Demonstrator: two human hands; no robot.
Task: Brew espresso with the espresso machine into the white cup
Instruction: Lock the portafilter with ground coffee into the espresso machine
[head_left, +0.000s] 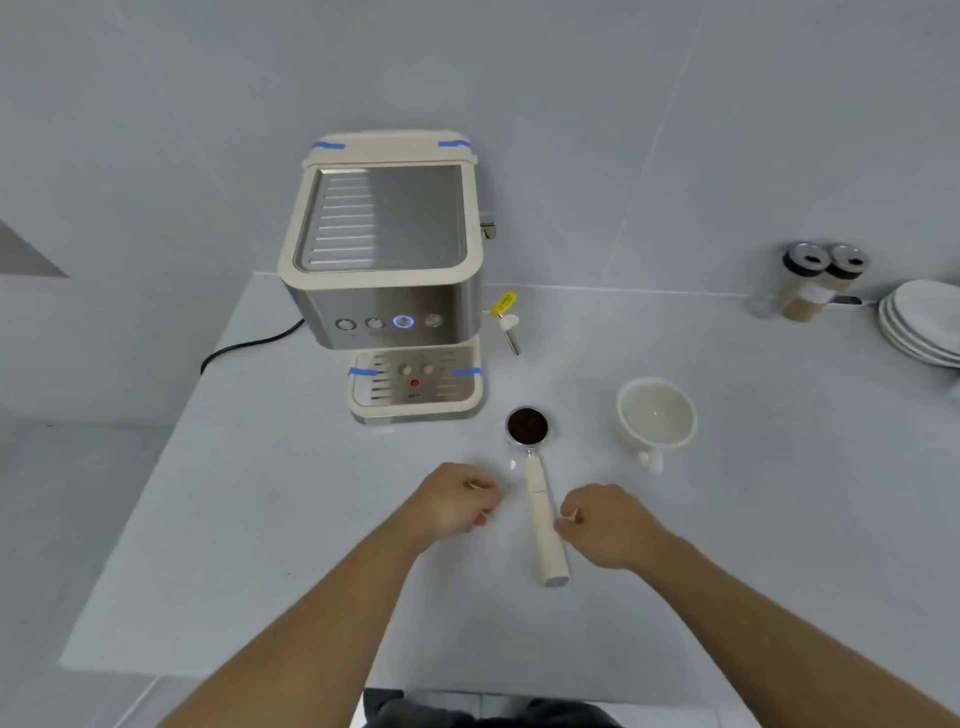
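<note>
A cream and steel espresso machine (387, 275) stands at the back of the white table, one button lit blue. Its drip tray (415, 387) is bare. In front of it lies a portafilter (535, 467), its basket full of dark coffee grounds and its cream handle pointing toward me. The white cup (656, 414) sits empty to the right of the portafilter. My left hand (454, 501) rests loosely curled just left of the handle. My right hand (605, 522) is curled just right of the handle, fingertips close to it. Neither hand holds anything.
A steam wand (510, 332) with a yellow tag sticks out on the machine's right. Two spice jars (815, 283) and a stack of white plates (922, 325) sit at the far right. A black power cord (244, 345) runs off the table's left edge.
</note>
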